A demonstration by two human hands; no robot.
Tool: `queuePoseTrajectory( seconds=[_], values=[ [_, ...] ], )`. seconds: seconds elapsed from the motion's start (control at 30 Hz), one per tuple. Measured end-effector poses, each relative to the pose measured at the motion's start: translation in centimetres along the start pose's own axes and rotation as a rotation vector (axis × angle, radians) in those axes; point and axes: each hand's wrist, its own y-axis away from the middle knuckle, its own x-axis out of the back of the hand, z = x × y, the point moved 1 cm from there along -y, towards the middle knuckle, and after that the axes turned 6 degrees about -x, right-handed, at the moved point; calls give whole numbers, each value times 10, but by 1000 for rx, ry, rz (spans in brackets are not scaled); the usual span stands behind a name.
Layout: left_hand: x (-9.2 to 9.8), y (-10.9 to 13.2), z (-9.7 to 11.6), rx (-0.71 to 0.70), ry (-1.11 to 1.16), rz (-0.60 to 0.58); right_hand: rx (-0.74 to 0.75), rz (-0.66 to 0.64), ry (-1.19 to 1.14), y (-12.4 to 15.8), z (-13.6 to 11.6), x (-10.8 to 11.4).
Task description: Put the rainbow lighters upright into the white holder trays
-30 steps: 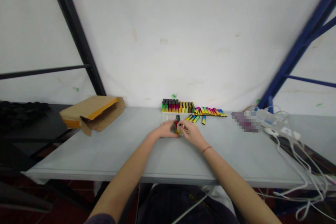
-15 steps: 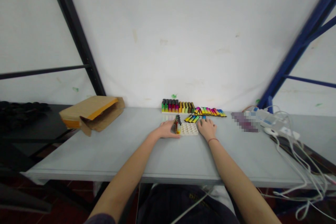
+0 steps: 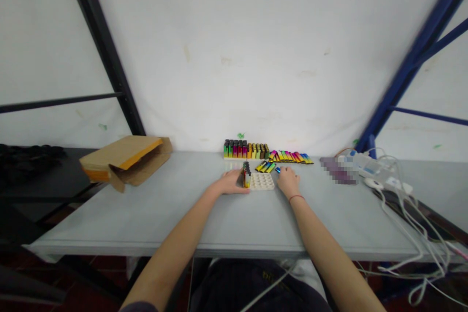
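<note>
My left hand [image 3: 231, 183] curls round the left end of a white tray [image 3: 263, 182] with rows of holes, thumb along its near side. Several upright lighters [image 3: 247, 175] with dark tops fill the tray's left end, against my palm. Just right of the tray, my right hand [image 3: 288, 182] is closed on a blue lighter [image 3: 278, 170], whose end sticks out past the fingers. Behind the tray lie a few loose yellow-green lighters [image 3: 266, 166]. Further back is a row of loose multicoloured lighters [image 3: 291, 157].
Full holders of upright lighters [image 3: 236, 149] stand by the wall. An open cardboard box [image 3: 126, 158] lies on the left of the grey table [image 3: 175, 224]. On the right are a blurred purple item [image 3: 339, 170], a power strip [image 3: 369, 168] and tangled white cables [image 3: 420, 224].
My right hand has drawn slightly back, and its fingers now hold the blue lighter off the loose group. My left hand stays at the tray. The view has shifted slightly.
</note>
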Motion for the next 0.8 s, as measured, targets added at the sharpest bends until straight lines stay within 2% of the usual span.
queuePoseTrajectory(
  seconds=[0.07, 0.13, 0.3, 0.37, 0.43, 0.63, 0.7, 0.8],
  values=[
    [0, 0, 0, -2, 2, 5, 36, 5, -85, -2, 1, -3],
    [0, 0, 0, -2, 5, 9, 67, 31, -267, -6, 1, -5],
    [-2, 0, -2, -2, 11, 17, 100, 89, -929, -11, -2, -4],
    [-2, 0, -3, -8, 11, 17, 115, 68, -1139, -9, -4, -1],
    [-3, 0, -4, -17, 10, 19, 128, -22, -1295, -6, -7, 2],
    [-4, 0, -5, -16, 20, 21, 90, -449, -1660, 4, -15, 9],
    [-4, -1, -5, -17, 22, 19, 67, -526, -1719, 3, -16, 10],
    [-5, -1, -6, -13, 27, 16, 30, -573, -1769, -1, -16, 11]
  ],
)
